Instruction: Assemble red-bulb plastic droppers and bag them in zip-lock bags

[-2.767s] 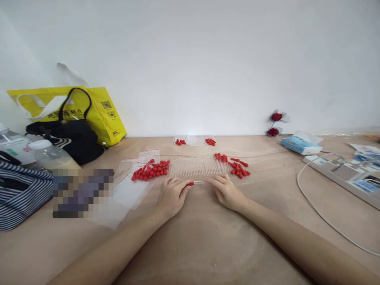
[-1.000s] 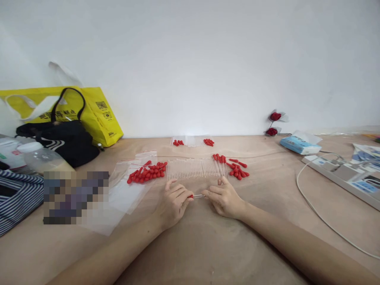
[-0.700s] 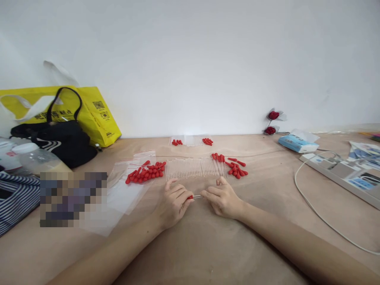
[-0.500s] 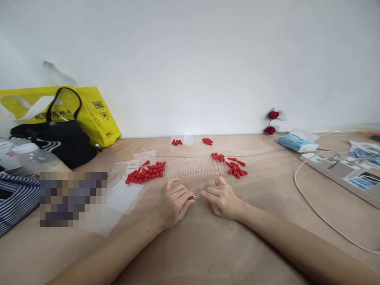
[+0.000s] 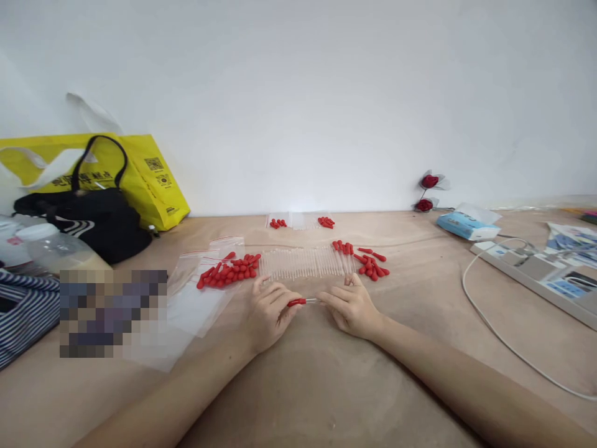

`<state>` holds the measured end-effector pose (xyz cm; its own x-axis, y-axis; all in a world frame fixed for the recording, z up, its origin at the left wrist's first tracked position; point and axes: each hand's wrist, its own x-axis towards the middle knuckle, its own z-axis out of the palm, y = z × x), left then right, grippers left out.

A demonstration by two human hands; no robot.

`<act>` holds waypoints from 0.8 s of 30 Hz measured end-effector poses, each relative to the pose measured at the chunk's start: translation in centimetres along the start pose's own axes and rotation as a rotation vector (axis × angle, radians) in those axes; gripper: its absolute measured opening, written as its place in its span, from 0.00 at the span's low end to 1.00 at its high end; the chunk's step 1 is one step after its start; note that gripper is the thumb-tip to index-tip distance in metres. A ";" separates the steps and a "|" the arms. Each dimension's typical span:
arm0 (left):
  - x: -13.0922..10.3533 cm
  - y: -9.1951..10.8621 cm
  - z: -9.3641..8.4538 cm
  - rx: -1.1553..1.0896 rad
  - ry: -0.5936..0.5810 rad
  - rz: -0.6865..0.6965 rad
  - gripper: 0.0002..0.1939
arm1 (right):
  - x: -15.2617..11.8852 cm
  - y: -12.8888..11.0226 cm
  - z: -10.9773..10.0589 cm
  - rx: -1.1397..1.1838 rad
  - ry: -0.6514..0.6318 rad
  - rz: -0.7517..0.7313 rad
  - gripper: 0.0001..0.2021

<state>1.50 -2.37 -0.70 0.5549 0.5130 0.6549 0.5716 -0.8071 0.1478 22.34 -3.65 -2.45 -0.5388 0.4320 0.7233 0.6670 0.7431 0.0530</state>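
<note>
My left hand (image 5: 273,316) pinches a red rubber dropper bulb (image 5: 297,302) between thumb and fingers. Out of the bulb's open end runs a thin clear dropper tube (image 5: 311,300), whose other end my right hand (image 5: 353,309) grips. Just beyond both hands lies a row of similar clear tubes (image 5: 298,264), side by side. Several of them at the right end carry red bulbs (image 5: 342,247). A heap of loose red bulbs (image 5: 228,272) rests on the left, and a smaller group of red bulbs (image 5: 373,269) lies to the right.
Clear zip bags (image 5: 198,305) lie flat under the left heap. Farther back, a bag (image 5: 298,219) has red bulbs at both ends. Left stand a yellow bag (image 5: 153,186), black bag (image 5: 100,218) and bottle (image 5: 60,249). Right are tissues (image 5: 466,225), a power strip (image 5: 517,274) and its cable (image 5: 494,345).
Both hands have shifted slightly up and apart. More of the red bulb now shows beyond my left fingertips, with the tube still between the two hands.
</note>
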 end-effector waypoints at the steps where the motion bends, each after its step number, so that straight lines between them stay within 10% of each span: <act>1: -0.1 0.0 0.0 -0.006 -0.003 0.011 0.07 | 0.0 0.0 0.0 0.001 0.001 -0.006 0.11; 14: 0.0 -0.2 0.2 0.034 -0.030 -0.044 0.09 | 0.5 0.4 -0.3 -0.107 -0.113 0.103 0.08; 24: -0.1 -0.6 0.4 0.107 -0.113 -0.104 0.15 | 0.4 6.7 -1.5 -0.269 -0.340 0.950 0.13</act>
<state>1.32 -1.84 -1.16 0.5503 0.6267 0.5517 0.6874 -0.7152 0.1268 27.34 0.73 -0.78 0.1791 0.9311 0.3177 0.9621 -0.0982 -0.2545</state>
